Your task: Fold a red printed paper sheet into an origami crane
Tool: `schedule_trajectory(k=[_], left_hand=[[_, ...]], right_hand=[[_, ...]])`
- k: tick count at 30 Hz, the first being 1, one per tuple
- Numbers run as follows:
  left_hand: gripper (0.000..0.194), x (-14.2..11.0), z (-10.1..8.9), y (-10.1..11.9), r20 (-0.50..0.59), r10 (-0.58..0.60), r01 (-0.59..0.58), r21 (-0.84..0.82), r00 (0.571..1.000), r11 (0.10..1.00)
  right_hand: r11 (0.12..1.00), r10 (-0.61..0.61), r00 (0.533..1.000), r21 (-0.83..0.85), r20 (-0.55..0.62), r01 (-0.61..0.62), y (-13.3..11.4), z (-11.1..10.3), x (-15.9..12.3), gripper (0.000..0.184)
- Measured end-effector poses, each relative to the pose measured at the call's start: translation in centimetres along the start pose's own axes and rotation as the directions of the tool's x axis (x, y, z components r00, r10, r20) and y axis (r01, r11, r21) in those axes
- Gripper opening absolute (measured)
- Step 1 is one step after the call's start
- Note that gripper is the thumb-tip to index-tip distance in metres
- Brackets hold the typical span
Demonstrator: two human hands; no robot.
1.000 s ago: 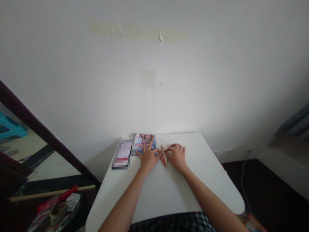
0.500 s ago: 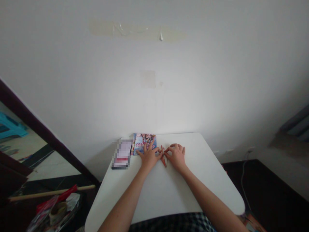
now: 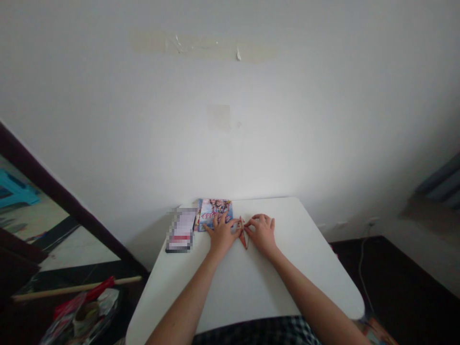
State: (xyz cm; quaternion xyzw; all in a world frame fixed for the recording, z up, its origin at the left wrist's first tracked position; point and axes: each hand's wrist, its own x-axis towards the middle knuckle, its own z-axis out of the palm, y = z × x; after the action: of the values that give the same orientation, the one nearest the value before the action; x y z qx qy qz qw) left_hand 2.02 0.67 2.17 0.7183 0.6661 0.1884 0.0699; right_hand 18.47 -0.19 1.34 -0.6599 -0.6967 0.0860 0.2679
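Observation:
A small folded paper point(image 3: 244, 239), orange-red with pale edges and a narrow point toward me, is on the white table point(image 3: 251, 292). My left hand point(image 3: 223, 234) pinches its left side between thumb and forefinger, while the other fingers spread over a colourful printed booklet point(image 3: 215, 206). On the other side, my right hand point(image 3: 262, 231) has its thumb and fingertips closed on the paper's right edge. Part of the paper is hidden behind the fingertips.
Left of the booklet lies a phone point(image 3: 180, 230), its screen blurred out. The wall point(image 3: 287, 120) rises right behind the table. On the floor at left are a wooden stick point(image 3: 75, 289) and a bag of odds and ends point(image 3: 86, 318). A cable point(image 3: 362, 268) hangs at right.
Both hands keep their grip on the folded paper, with only slight finger shifts. The view has moved a little.

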Motion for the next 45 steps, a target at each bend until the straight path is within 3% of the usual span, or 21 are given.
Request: schedule_trajectory(k=[6, 16, 24, 35, 45], left_hand=[[0.035, 0.0, 0.4, -0.2, -0.009, 0.005, -0.004, 0.014, 1.000, 1.000], [0.032, 0.4, -0.1, -0.8, 0.078, -0.025, 0.024, 0.018, 0.997, 1.000], [0.041, -0.2, 0.0, -0.6, 0.001, -0.021, 0.021, 0.028, 1.000, 0.999], [0.014, -0.4, 0.1, -0.2, -0.103, 0.025, -0.032, -0.068, 0.994, 0.997], [0.007, -0.1, 0.4, -0.3, -0.160, -0.007, -0.018, -0.155, 0.987, 0.988]], right_hand=[[0.999, 0.015, 0.999, 0.028, 0.037, -0.016, 0.6, 0.0, 0.4, 0.015], [0.999, 0.038, 0.997, 0.036, 0.065, -0.040, 0.7, 0.0, 0.6, 0.017], [1.000, 0.031, 0.998, 0.000, 0.056, -0.031, 0.7, -0.2, 0.3, 0.029], [0.996, -0.039, 0.999, 0.084, -0.030, 0.041, 2.1, 0.6, 0.4, 0.022], [0.988, -0.086, 0.990, 0.116, -0.112, 0.099, 2.9, 1.1, 0.7, 0.025]])
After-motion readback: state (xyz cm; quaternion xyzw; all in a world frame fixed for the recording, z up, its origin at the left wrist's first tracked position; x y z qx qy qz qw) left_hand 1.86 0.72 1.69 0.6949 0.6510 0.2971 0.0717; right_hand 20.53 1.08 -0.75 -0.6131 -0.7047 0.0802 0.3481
